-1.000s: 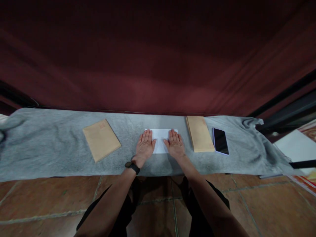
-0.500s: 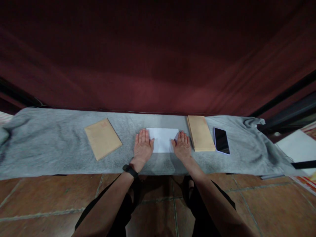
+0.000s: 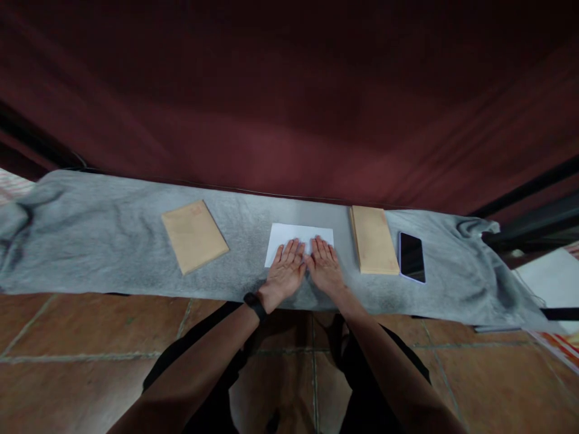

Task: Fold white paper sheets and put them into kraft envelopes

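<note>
A white sheet of paper (image 3: pixel 302 231) lies on the grey cloth in front of me. My left hand (image 3: pixel 286 272), with a black band on the wrist, rests flat on the lower left and middle of the sheet, fingers stretched out. Beside it, my right hand (image 3: pixel 325 269) lies flat over the lower right part, fingers also extended. The two thumbs are close together near the middle. Both palms face down, and the hands hide much of the sheet's near edge.
Brown envelopes (image 3: pixel 195 236) lie at the left, and a stack of brown envelopes (image 3: pixel 374 240) at the right. A phone (image 3: pixel 411 257) is right of that stack. The grey cloth (image 3: pixel 104 241) has folds at both ends. Behind it hangs dark red fabric (image 3: pixel 289 144).
Both hands have moved inward from the sheet's left and right edges to its middle, now nearly touching. The view has tilted slightly.
</note>
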Demonstrator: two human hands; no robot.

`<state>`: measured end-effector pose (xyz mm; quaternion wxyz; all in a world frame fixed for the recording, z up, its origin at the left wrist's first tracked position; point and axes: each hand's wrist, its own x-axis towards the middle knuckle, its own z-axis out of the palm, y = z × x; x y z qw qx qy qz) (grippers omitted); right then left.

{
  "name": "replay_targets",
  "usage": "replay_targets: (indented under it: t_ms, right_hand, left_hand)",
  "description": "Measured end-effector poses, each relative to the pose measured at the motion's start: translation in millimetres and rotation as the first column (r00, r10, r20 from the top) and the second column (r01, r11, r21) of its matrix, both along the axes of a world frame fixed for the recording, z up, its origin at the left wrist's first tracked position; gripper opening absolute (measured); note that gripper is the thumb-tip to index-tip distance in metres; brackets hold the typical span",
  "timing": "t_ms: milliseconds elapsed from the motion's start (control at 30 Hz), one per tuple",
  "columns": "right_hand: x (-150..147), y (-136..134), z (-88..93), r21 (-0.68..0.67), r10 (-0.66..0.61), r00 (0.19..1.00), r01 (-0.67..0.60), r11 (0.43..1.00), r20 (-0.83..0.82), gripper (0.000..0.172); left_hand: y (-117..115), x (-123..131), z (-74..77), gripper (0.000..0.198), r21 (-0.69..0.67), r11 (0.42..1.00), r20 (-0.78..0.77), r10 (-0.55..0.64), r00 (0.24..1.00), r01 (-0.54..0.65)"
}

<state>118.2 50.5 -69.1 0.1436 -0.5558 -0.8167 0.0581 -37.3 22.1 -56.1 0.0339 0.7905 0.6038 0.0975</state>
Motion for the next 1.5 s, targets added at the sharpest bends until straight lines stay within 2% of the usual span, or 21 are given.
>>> replay_targets:
  t_ms: [233, 433, 600, 700, 800, 867, 967, 1100, 1200, 1300, 1400, 1500]
  right_hand:
    - [21, 1, -8.7, 0.145, -0.058, 0.997, 0.050, 0.988, 0.051, 0.066]
    - [33, 0, -13.1, 0.182, -0.135, 0.988, 0.120, 0.976, 0.072, 0.068]
    - [40, 3, -5.1, 0.181, -0.206, 0.978, 0.200, 0.963, 0.014, 0.066]
    - [31, 11, 4.0, 0.133, -0.154, 0.987, 0.158, 0.978, -0.040, 0.061]
    - [12, 18, 9.8, 0.046, -0.019, 0.997, 0.023, 0.999, -0.073, 0.058]
    - [-1, 21, 10.5, -0.001, 0.062, 0.995, -0.062, 0.998, -0.079, 0.057]
    - [-12, 24, 8.3, -0.027, 0.081, 0.995, -0.083, 0.996, -0.060, 0.056]
    - [-10, 30, 4.5, 0.000, 0.002, 1.000, -0.002, 1.000, -0.020, 0.056]
    - [-5, 33, 1.6, 0.031, -0.061, 0.998, 0.062, 0.998, -0.011, 0.059]
    - [-2, 33, -1.7, 0.064, -0.124, 0.992, 0.125, 0.990, -0.019, 0.063]
    - [1, 32, -4.6, 0.105, -0.172, 0.985, 0.174, 0.979, -0.028, 0.065]
    - [2, 31, -5.9, 0.133, -0.187, 0.982, 0.188, 0.973, -0.020, 0.065]
  left_hand:
    - [-5, -11, 7.2, 0.069, -0.008, 1.000, -0.018, 0.025, 1.000, -0.025]
    - [-8, -17, 9.8, 0.069, -0.006, 0.999, -0.017, 0.041, 0.999, -0.041]
    - [-3, -21, 12.7, 0.062, -0.002, 0.997, -0.009, 0.075, 0.997, -0.075]
    - [6, -15, 14.5, 0.058, 0.031, 0.998, 0.022, 0.059, 0.998, -0.059]
    - [15, -1, 14.3, 0.056, 0.028, 0.999, 0.033, -0.036, 0.999, 0.035]
    - [20, 7, 12.8, 0.057, -0.002, 0.999, 0.020, -0.042, 0.999, 0.042]
    - [27, 11, 9.9, 0.059, -0.034, 0.999, 0.005, 0.014, 1.000, -0.014]
    - [36, 1, 6.3, 0.058, -0.013, 0.996, -0.005, 0.083, 0.997, -0.083]
    - [40, -11, 6.1, 0.060, 0.026, 0.981, -0.014, 0.190, 0.982, -0.190]
    - [40, -26, 11.6, 0.064, 0.045, 0.949, 0.005, 0.311, 0.950, -0.311]
    - [39, -41, 22.2, 0.065, 0.042, 0.927, 0.036, 0.372, 0.928, -0.373]
    - [39, -53, 32.3, 0.066, -0.027, 0.902, 0.122, 0.430, 0.895, -0.430]
